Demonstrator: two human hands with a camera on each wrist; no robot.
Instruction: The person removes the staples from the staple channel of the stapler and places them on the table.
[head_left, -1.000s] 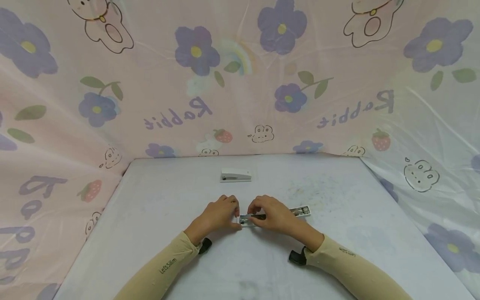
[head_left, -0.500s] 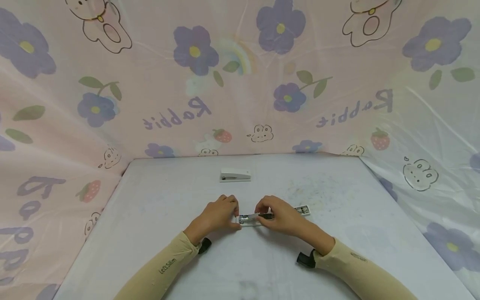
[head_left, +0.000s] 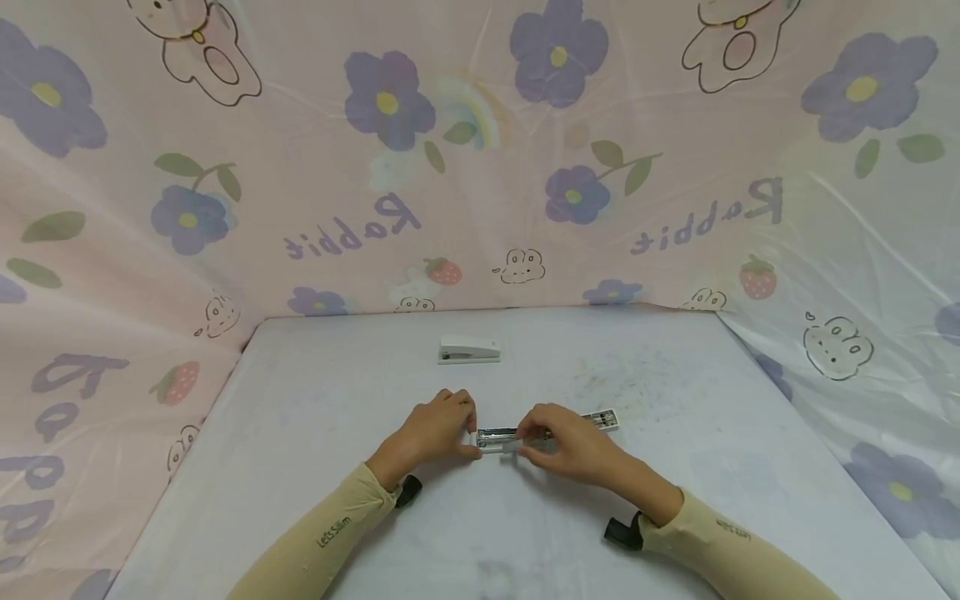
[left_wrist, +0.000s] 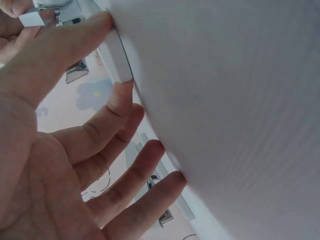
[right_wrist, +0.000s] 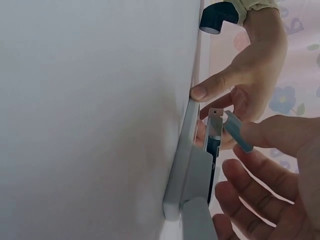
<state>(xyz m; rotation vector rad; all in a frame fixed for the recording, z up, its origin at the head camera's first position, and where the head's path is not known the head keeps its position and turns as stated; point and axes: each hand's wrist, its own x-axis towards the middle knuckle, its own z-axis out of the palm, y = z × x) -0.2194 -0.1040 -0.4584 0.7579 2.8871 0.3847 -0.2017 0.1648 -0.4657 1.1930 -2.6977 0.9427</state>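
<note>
Free tabletop [head_left: 510, 542] between the forearms [head_left: 318, 533], open stapler [head_left: 497, 435] across the far end, second stapler [head_left: 469, 351] beyond it

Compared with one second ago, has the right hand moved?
Yes: the right hand moved rightward and slightly down in the head view, against the far stapler.

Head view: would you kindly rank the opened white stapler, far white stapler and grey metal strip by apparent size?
1. Opened white stapler, partly hidden
2. Far white stapler
3. Grey metal strip
</note>
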